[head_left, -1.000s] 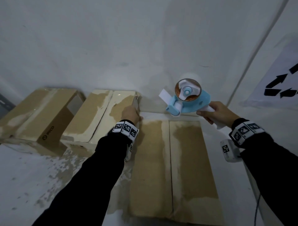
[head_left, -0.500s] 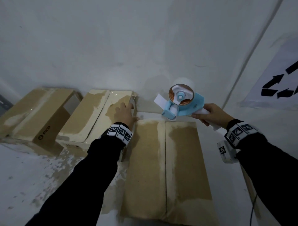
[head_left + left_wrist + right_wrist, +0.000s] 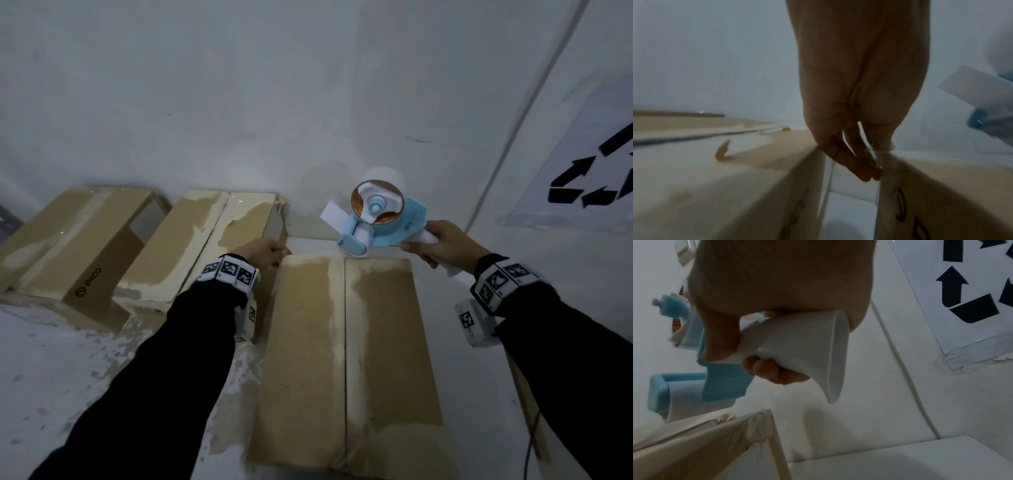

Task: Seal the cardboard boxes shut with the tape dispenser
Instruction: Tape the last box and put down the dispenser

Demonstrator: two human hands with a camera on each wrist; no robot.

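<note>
The centre cardboard box [image 3: 383, 359] lies with both flaps down and its seam running away from me. My right hand [image 3: 442, 245] grips the white handle of the blue tape dispenser [image 3: 383, 222]. The dispenser's roller sits at the box's far edge near the seam, and a white tape tab sticks out to the left. In the right wrist view my right hand [image 3: 774, 369] is wrapped round the handle of the dispenser [image 3: 725, 382]. My left hand [image 3: 270, 251] rests at the box's far left corner. In the left wrist view its fingers [image 3: 859, 168] point down into the gap against the box's side.
Two more cardboard boxes stand to the left, the middle one [image 3: 205, 246] close beside the centre box and a further one [image 3: 78, 240] with a printed logo. A white wall rises just behind. A white cable [image 3: 507, 144] and a recycling sign [image 3: 589, 171] are at the right.
The dispenser has come down and slightly left, from above the box to its far edge. My left hand has stayed at the far left corner.
</note>
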